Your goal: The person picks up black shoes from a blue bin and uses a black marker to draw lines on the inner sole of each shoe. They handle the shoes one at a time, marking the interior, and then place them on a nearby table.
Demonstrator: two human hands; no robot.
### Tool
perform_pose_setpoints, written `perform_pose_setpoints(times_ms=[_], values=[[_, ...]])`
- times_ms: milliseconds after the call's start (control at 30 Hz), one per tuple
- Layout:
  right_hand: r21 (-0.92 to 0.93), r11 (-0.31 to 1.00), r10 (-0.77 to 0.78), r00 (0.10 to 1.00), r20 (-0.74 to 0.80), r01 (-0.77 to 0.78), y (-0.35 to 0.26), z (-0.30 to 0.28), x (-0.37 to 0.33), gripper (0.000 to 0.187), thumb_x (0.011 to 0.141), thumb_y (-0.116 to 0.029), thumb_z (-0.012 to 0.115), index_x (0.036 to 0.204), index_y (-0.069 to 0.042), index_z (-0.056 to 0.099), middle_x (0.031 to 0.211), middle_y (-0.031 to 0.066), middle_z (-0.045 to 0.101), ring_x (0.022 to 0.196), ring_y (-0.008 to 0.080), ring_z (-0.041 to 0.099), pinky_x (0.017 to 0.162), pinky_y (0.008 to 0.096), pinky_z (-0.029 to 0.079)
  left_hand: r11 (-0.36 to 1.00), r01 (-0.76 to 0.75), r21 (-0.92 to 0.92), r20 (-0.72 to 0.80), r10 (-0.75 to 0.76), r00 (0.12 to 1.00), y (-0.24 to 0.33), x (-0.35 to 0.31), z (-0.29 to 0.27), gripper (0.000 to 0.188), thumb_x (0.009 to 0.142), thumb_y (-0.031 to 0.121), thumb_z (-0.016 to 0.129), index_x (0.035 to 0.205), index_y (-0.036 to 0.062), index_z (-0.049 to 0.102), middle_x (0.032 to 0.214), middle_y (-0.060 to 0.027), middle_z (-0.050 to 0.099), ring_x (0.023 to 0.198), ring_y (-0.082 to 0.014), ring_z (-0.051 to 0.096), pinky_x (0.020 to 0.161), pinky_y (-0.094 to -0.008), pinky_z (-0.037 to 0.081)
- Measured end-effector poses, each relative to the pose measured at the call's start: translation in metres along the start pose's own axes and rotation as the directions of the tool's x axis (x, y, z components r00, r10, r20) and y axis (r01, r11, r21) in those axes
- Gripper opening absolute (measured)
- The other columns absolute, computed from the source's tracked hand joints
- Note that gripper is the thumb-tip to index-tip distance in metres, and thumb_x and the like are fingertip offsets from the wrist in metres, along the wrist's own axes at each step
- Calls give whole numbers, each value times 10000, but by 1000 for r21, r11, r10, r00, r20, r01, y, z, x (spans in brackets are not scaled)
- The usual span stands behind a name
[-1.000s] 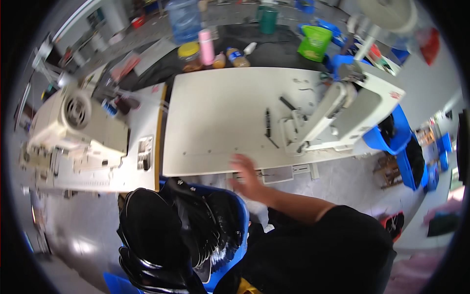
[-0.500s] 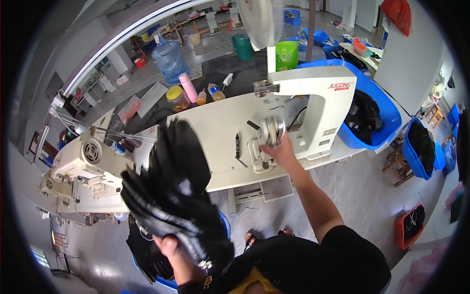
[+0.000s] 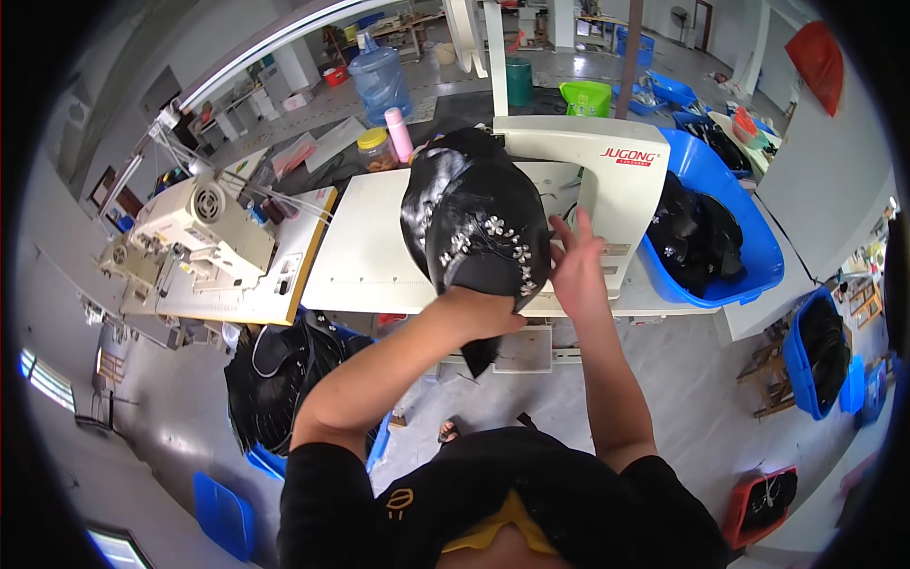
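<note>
Your left hand (image 3: 479,313) is clenched on the lower edge of a glossy black fabric piece studded with small silver flower-shaped ornaments (image 3: 479,223), holding it up in front of the white industrial sewing machine (image 3: 607,180), so the cloth hangs above the white bench (image 3: 365,247) just left of the machine's upright column. Your right hand (image 3: 575,266) is released, fingers (image 3: 580,228) spread and straight, touching the right edge of the fabric at the foot of the machine and not gripping anything. This looks like the feeding step: the piece is lifted and being brought to the machine, but it is not yet laid flat under the arm. The next move, as I judge it, calls for you to lower the cloth onto the bench beside the machine and smooth it with the open right hand so an edge can line up under the head; I cannot see the needle behind the fabric. A blue plastic tub of more black pieces (image 3: 706,228) sits right of the machine.
</note>
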State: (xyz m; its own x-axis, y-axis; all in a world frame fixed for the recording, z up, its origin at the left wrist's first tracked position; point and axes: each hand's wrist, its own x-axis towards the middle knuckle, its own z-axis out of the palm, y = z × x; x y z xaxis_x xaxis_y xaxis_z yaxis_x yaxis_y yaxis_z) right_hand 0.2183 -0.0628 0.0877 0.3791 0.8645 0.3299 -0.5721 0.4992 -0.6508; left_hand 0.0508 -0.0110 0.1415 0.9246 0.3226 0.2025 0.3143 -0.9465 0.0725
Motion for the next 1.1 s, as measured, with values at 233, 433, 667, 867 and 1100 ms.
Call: perform_pose_setpoints(times_ms=[233, 433, 667, 867, 1100], values=[[-700, 714, -20, 998, -64, -30, -11, 55, 44, 934, 649, -231, 765, 1343, 95, 233, 1210, 224, 496, 1058, 251, 544, 875, 310, 452, 943, 308, -127, 624, -166, 763, 2, 36, -73, 745, 710, 684, 563, 652, -53, 646, 595, -163, 596, 564, -246, 580, 550, -345, 436], [-614, 722, 322, 941, -109, -318, -17, 42, 71, 666, 652, -262, 727, 1145, 118, 492, 968, 179, 613, 860, 228, 613, 756, 310, 489, 893, 216, -395, 443, -21, 896, -1, 36, -69, 759, 741, 682, 546, 929, -50, 616, 848, -222, 634, 837, -339, 625, 754, -386, 472], [-452, 782, 385, 903, -192, -430, -3, 3, 102, 576, 708, -259, 719, 1102, 107, 510, 978, 171, 602, 806, 197, 608, 666, 304, 506, 963, 176, -206, -128, -205, 970, -3, 35, -60, 540, 869, 480, 515, 956, -45, 603, 742, -150, 660, 752, -314, 646, 734, -407, 490], [-224, 894, 351, 918, -185, -387, 36, 1, 79, 600, 762, -263, 689, 1190, 92, 462, 1028, 148, 594, 889, 194, 598, 746, 285, 495, -568, -21, -823, 462, -689, 558, -108, -25, 71, 759, 863, 564, 485, 1385, 41, 308, 1424, -160, 318, 1302, -279, 318, 1069, -423, 252], [-310, 916, 188, 955, -231, -255, 25, -6, 72, 713, 742, -206, 731, 1290, 47, 351, 1142, 156, 534, 1002, 206, 554, 860, 318, 458, -706, -432, -561, 30, -539, 842, -142, 65, 99, 382, 949, 270, 407, 1247, 43, 480, 1147, -130, 581, 1054, -251, 561, 911, -357, 471]])
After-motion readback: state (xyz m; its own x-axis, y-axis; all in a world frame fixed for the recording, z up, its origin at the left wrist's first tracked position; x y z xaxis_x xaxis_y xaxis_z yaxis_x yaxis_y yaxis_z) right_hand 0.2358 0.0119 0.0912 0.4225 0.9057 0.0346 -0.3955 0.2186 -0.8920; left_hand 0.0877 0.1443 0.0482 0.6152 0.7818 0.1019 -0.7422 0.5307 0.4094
